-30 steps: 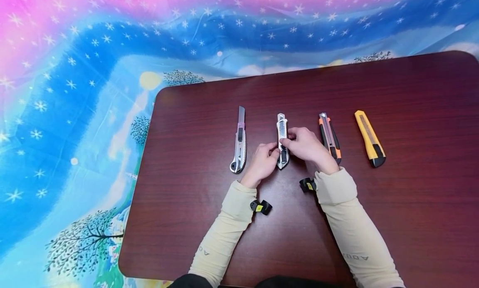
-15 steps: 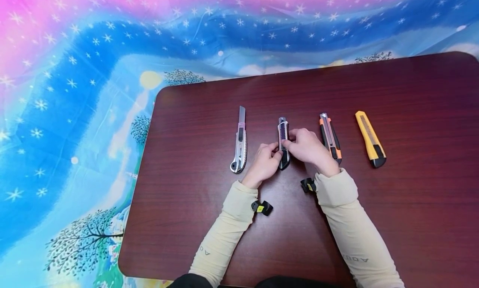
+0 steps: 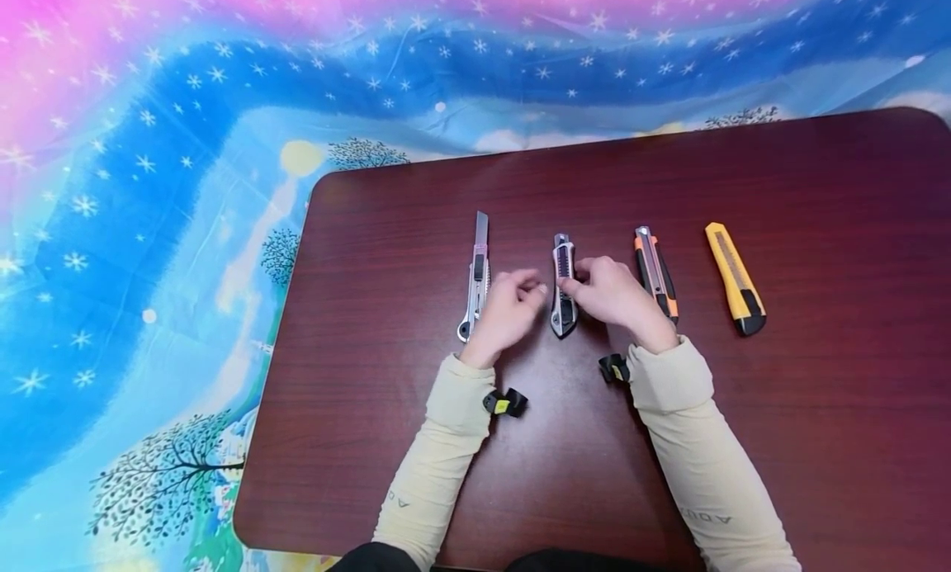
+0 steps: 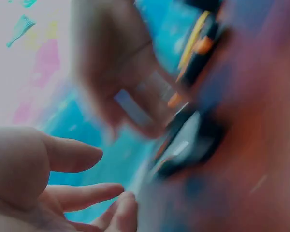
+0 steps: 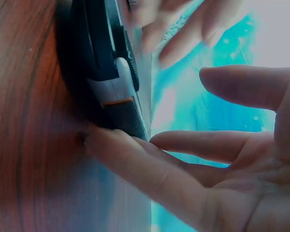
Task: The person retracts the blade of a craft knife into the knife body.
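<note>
A silver and black utility knife (image 3: 564, 262) lies on the table between my hands, its tip toward the far edge. My right hand (image 3: 612, 291) is at its right side; in the right wrist view, fingers (image 5: 130, 157) touch the knife's end while the thumb stands apart. My left hand (image 3: 508, 312) is off that knife, over the lower part of a silver utility knife (image 3: 478, 267) with its blade extended. In the left wrist view its fingers (image 4: 87, 195) are loosely bent, holding nothing. The middle knife (image 4: 188, 140) looks blurred there.
An orange and black utility knife (image 3: 652, 262) lies just beyond my right hand, partly covered by it. Further right is a yellow utility knife (image 3: 734, 275) with a black end. The dark red table (image 3: 371, 407) borders a colourful printed cloth (image 3: 149, 225).
My left hand has let go of the middle utility knife and moved left. That knife's tip sits slightly nearer to me than one second ago. My right hand has hardly moved.
</note>
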`<state>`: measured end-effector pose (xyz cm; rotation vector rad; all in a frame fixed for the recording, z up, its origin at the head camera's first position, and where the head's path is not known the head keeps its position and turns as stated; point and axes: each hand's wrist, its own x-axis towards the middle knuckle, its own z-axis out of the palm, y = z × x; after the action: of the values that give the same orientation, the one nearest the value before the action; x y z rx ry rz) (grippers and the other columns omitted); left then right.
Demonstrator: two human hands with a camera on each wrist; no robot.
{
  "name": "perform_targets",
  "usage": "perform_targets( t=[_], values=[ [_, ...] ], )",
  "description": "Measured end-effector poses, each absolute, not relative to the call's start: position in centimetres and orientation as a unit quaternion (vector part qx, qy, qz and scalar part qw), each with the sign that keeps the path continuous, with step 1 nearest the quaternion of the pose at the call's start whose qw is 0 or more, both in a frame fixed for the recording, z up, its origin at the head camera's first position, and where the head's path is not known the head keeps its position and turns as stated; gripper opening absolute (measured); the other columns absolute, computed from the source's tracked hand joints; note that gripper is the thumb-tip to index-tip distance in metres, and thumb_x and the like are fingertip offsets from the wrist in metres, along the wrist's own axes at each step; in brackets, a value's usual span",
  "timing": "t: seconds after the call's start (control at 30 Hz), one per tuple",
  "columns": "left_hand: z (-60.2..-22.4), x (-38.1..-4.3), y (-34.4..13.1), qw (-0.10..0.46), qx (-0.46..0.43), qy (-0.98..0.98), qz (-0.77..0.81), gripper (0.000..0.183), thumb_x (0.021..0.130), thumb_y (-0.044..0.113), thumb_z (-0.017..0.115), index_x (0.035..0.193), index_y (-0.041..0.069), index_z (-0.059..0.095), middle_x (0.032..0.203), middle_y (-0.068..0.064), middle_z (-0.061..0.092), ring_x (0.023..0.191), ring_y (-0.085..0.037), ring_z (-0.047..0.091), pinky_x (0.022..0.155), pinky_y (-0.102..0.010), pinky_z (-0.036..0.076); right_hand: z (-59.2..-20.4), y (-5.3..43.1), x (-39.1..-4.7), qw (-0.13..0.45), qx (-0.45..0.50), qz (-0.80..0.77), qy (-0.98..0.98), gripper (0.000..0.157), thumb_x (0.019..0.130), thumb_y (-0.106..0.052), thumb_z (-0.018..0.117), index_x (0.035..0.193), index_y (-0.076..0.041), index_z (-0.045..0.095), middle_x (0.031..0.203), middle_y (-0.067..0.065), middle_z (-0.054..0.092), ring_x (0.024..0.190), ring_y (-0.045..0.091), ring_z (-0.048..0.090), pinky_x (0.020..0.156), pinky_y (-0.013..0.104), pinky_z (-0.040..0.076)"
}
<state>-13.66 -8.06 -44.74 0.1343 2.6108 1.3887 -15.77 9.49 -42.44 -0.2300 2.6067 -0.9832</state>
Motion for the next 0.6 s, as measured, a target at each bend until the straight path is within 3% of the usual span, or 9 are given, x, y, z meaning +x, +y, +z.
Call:
perform_targets(
  t=[0.1, 0.2, 0.33, 0.43, 0.6],
  values=[
    [-43.9, -14.2, -10.3, 0.027, 0.003, 0.896, 0.443, 0.042, 0.091, 0.018, 0.063, 0.129, 0.000, 0.058, 0.114, -0.018, 0.061, 0.096, -0.025, 0.060, 0.086, -0.033, 0.051, -42.3, 9.8, -15.6, 0.159, -0.086, -0.355, 0.917, 0.039, 0.096, -0.027, 0.053, 0.120, 0.002, 0.061, 0.110, 0.019, 0.064, 0.099, 0.030, 0.056, 0.084, 0.042, 0.048],
    [-43.5, -14.5, -12.8, 0.008, -0.052, 0.920, 0.390, 0.050, 0.089, 0.025, 0.067, 0.131, 0.000, 0.056, 0.116, -0.019, 0.059, 0.105, -0.029, 0.056, 0.095, -0.040, 0.048, -41.9, 9.7, -15.6, 0.139, -0.088, -0.369, 0.915, 0.045, 0.096, -0.027, 0.052, 0.129, 0.003, 0.055, 0.128, 0.023, 0.055, 0.118, 0.036, 0.047, 0.100, 0.050, 0.040],
    [-43.6, -14.7, -15.0, 0.059, -0.073, 0.942, 0.322, 0.059, 0.085, 0.032, 0.071, 0.131, -0.002, 0.054, 0.114, -0.019, 0.061, 0.110, -0.032, 0.055, 0.098, -0.042, 0.048, -41.6, 8.9, -15.3, 0.132, -0.093, -0.418, 0.894, 0.046, 0.097, -0.025, 0.053, 0.134, 0.003, 0.051, 0.133, 0.024, 0.053, 0.117, 0.037, 0.051, 0.100, 0.049, 0.042],
    [-43.7, -14.7, -15.4, 0.097, -0.056, 0.948, 0.298, 0.059, 0.082, 0.036, 0.074, 0.124, -0.003, 0.058, 0.107, -0.018, 0.065, 0.105, -0.032, 0.057, 0.091, -0.042, 0.051, -41.7, 7.7, -15.0, 0.172, -0.100, -0.493, 0.847, 0.048, 0.099, -0.020, 0.051, 0.140, 0.003, 0.043, 0.136, 0.025, 0.052, 0.112, 0.037, 0.060, 0.098, 0.048, 0.049],
    [-44.1, -14.7, -14.7, 0.126, -0.048, 0.952, 0.276, 0.053, 0.076, 0.038, 0.080, 0.110, 0.001, 0.062, 0.097, -0.015, 0.062, 0.093, -0.031, 0.058, 0.082, -0.043, 0.052, -42.3, 5.4, -14.3, 0.243, -0.111, -0.555, 0.788, 0.053, 0.099, -0.018, 0.050, 0.145, 0.004, 0.033, 0.145, 0.024, 0.044, 0.123, 0.038, 0.055, 0.105, 0.048, 0.047]
  ],
)
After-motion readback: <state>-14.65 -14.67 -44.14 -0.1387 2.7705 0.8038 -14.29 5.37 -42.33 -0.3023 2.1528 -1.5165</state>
